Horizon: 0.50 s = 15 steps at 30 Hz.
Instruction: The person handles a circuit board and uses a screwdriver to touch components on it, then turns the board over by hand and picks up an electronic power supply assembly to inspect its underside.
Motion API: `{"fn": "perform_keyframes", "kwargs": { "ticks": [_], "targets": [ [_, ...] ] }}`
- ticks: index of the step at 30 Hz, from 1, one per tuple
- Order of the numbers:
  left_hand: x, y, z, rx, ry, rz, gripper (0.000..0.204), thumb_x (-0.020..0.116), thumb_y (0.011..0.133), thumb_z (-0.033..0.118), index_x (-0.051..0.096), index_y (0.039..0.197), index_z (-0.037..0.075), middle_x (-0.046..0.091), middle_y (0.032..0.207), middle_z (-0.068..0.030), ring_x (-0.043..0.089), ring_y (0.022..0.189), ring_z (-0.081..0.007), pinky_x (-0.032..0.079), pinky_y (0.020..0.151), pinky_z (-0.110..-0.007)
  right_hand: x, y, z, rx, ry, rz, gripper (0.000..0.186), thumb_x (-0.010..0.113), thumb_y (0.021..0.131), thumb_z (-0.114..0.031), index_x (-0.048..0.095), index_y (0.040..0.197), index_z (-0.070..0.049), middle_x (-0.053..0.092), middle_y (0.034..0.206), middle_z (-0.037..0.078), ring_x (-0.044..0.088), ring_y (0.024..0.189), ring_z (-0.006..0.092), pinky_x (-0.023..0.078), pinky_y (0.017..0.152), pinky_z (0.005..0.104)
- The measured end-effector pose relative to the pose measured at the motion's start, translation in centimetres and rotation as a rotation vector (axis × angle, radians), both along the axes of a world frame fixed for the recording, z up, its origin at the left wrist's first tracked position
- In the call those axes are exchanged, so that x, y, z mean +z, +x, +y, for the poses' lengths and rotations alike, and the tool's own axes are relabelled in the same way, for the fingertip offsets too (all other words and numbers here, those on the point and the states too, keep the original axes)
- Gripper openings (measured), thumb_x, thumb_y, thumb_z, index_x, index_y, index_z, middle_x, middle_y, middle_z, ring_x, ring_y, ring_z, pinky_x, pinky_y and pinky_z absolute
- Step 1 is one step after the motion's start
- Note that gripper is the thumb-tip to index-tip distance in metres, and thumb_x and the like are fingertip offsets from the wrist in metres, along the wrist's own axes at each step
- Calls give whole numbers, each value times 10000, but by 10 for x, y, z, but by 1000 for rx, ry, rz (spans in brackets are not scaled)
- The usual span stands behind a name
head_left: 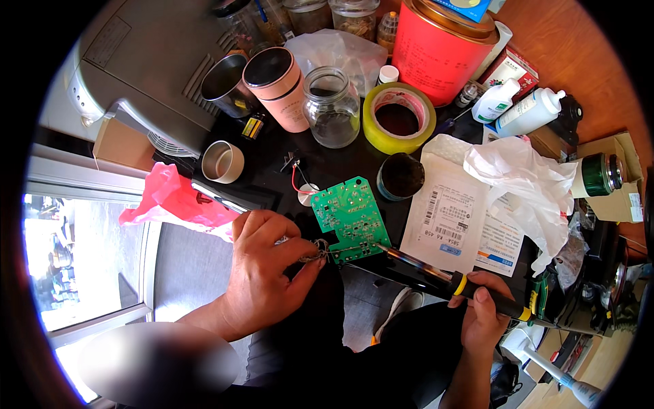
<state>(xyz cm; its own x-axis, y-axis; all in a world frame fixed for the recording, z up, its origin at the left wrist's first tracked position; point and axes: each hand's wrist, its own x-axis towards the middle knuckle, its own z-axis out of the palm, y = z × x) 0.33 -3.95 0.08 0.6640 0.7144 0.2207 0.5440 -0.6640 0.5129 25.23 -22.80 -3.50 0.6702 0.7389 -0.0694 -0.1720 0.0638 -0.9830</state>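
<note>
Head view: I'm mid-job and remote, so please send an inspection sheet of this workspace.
Surface: black tabletop, crowded toward the back.
Work items: green circuit board near the front edge; soldering iron with its tip at the board's lower right, contact unclear.
Clutter: yellow tape roll, glass jar, pink cup, white plastic bag.
Hands: left hand pinches a tangled thin wire beside the board; right hand grips the iron's handle.
Cables: red lead by the board's upper left; power cord for the iron, nothing seen.
Surroundings: grey appliance at left; red plastic bag by the table's left edge.
</note>
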Motion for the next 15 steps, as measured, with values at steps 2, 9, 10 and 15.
{"fn": "perform_keyframes", "kwargs": {
  "ticks": [2, 9, 10, 15],
  "targets": [
    [1, 0, 0, 1, 5, 0, 150, 819, 668, 86, 737, 793, 100, 617, 887, -51, 567, 927, -262, 371, 848, -405, 0, 0, 0, -10, 7, 0, 322, 732, 911, -223, 690, 1082, 48, 703, 922, 181, 706, 680, 231, 606, 586, 300],
    [5, -1, -1, -2, 6, 0, 151, 820, 672, 89, 734, 795, 103, 615, 883, -47, 570, 929, -262, 372, 845, -406, -9, 6, -14, -80, 42, 34, 343, 709, 913, -252, 675, 1092, 39, 679, 1022, 176, 698, 761, 247, 585, 545, 303],
    [5, 0, -1, -7, 6, -1, 152, 821, 673, 91, 733, 796, 105, 615, 883, -45, 569, 930, -262, 372, 845, -407, -9, 7, -16, -78, 46, 42, 335, 705, 914, -244, 673, 1093, 37, 678, 1028, 175, 697, 763, 249, 583, 546, 304],
    [7, 4, -2, -4, 25, -2, 150, 819, 676, 89, 728, 793, 111, 604, 871, -35, 565, 925, -259, 374, 841, -411, -9, 8, -14, -64, 39, 55, 315, 690, 917, -219, 672, 1097, 38, 673, 1045, 179, 692, 761, 255, 577, 553, 310]
  ]
}}
